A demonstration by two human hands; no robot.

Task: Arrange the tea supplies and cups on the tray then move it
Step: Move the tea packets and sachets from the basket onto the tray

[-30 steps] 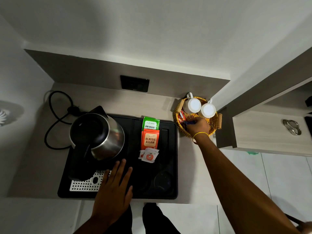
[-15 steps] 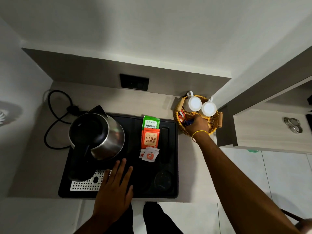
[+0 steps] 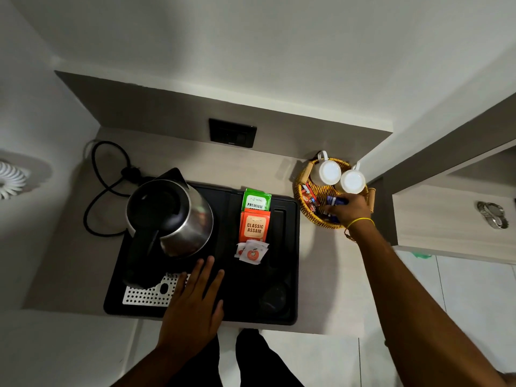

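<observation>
A black tray (image 3: 290,275) lies on the counter. On it stand a steel kettle (image 3: 173,216), a green tea packet (image 3: 255,201), an orange Classic Assam packet (image 3: 254,227) and small white sachets (image 3: 252,253). My left hand (image 3: 195,300) rests flat on the tray's front, fingers spread. To the right, a round wicker basket (image 3: 304,208) holds two upturned white cups (image 3: 328,172) (image 3: 352,181) and red sachets (image 3: 309,194). My right hand (image 3: 351,212) is inside the basket, fingers closed on dark blue sachets (image 3: 336,201).
The kettle's black cord (image 3: 103,188) loops on the counter at the left. A wall socket (image 3: 233,133) sits behind the tray. A cabinet with a metal handle (image 3: 491,215) stands right of the basket. Tiled floor lies below the counter edge.
My right hand has shifted slightly right in the basket and now has blue sachets in its fingers. My left hand stays on the tray.
</observation>
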